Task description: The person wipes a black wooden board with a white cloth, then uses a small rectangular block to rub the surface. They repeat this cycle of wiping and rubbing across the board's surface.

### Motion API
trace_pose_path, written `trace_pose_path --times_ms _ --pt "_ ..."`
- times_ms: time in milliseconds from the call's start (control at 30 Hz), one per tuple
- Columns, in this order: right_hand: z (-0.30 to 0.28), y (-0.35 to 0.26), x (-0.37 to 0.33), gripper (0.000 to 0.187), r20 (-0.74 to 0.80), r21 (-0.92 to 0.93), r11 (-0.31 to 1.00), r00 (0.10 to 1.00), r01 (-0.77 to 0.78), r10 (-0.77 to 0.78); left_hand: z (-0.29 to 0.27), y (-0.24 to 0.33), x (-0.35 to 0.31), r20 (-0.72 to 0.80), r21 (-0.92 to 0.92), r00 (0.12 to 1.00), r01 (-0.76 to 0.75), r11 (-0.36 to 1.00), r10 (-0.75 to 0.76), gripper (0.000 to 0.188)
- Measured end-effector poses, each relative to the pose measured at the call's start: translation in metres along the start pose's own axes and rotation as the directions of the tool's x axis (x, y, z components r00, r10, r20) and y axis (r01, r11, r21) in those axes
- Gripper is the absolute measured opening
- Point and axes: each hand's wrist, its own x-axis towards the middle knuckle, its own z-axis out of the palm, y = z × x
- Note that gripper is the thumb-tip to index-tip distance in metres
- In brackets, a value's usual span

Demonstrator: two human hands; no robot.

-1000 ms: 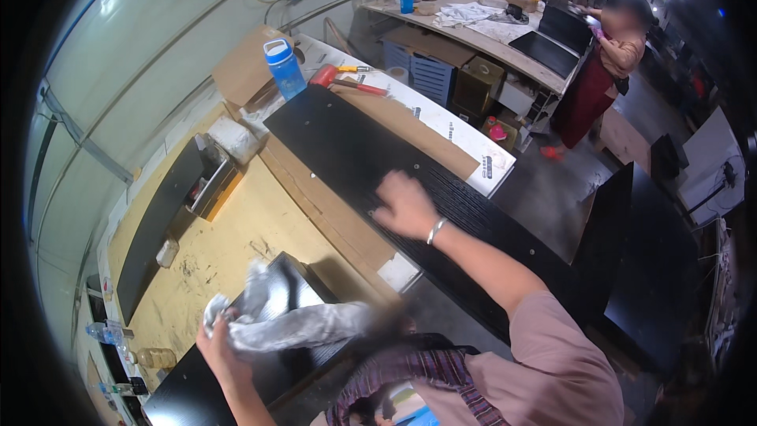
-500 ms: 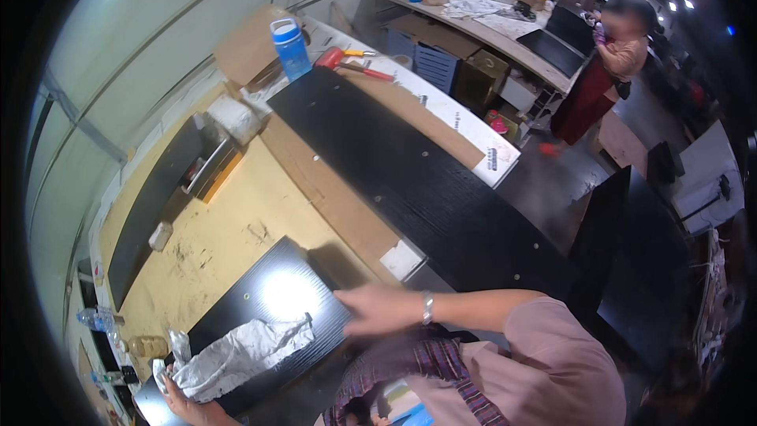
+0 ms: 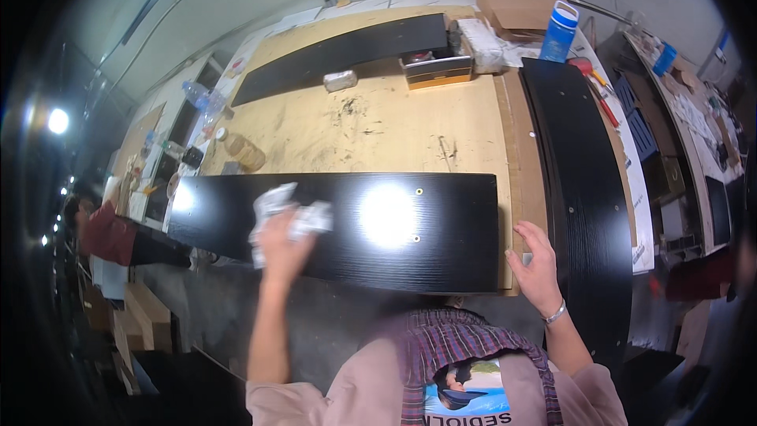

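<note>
A black wood-grain board (image 3: 355, 229) lies crosswise on the near edge of the workbench, with brass-coloured fittings in its face. On its left part my left hand (image 3: 282, 243) presses a crumpled white rag (image 3: 314, 219); the fingers are closed over the cloth and partly hidden. Just past the board's right end, my right hand (image 3: 539, 270) is open, its thumb apart from the fingers. Whether its thumb touches the bench edge I cannot tell. A long black panel (image 3: 579, 189) lies to the right of this hand.
At the back of the yellowish benchtop (image 3: 300, 122) lie a curved black board (image 3: 347, 55), a wrapped block (image 3: 340, 80) and a small box (image 3: 438, 71). Bottles, including an amber one (image 3: 241, 150), stand left. A blue bottle (image 3: 559, 33) and red-handled hammer (image 3: 605, 106) are right. Another person (image 3: 110, 233) is far left.
The view has swung left to face the bench. My left hand, with the rag, is now farther onto the board, pressing down. My right hand stays by the board's right end.
</note>
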Motion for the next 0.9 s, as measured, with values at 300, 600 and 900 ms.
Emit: trace_pose_path --times_ms 300,600,900 --pt "0.040 -0.031 0.022 0.064 0.107 -0.170 0.981 0.991 0.098 -0.080 -0.057 0.102 -0.001 -0.126 -0.360 0.982 0.085 0.929 -0.139 0.038" --pt "0.087 -0.049 0.015 0.070 0.110 -0.513 0.847 0.990 0.137 -0.093 -0.017 -0.090 -0.013 -0.021 -0.001 0.999 0.031 1.000 -0.031 0.056" --pt "0.160 -0.103 0.006 0.066 0.009 -0.519 0.853 0.999 0.049 -0.052 -0.054 -0.237 0.023 -0.188 0.242 0.973 0.176 0.954 -0.132 0.039"
